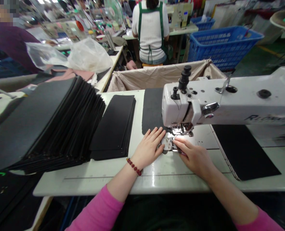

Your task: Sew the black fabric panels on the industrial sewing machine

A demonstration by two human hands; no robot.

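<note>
A white sewing machine reaches in from the right, its needle area lit above a metal plate. My left hand lies with fingers spread, its fingertips on the near edge of a dark panel that runs beside the machine head. Close to the presser foot, my right hand has its fingers together at the small metal guide; whether they hold anything is hidden. Right of my right hand, a black piece with a stitched edge lies partly under the machine arm.
On the left stand a tall stack of dark panels and a lower black stack. Behind the table hangs a beige cloth bin. Farther back are a blue basket and a seated person in a green apron.
</note>
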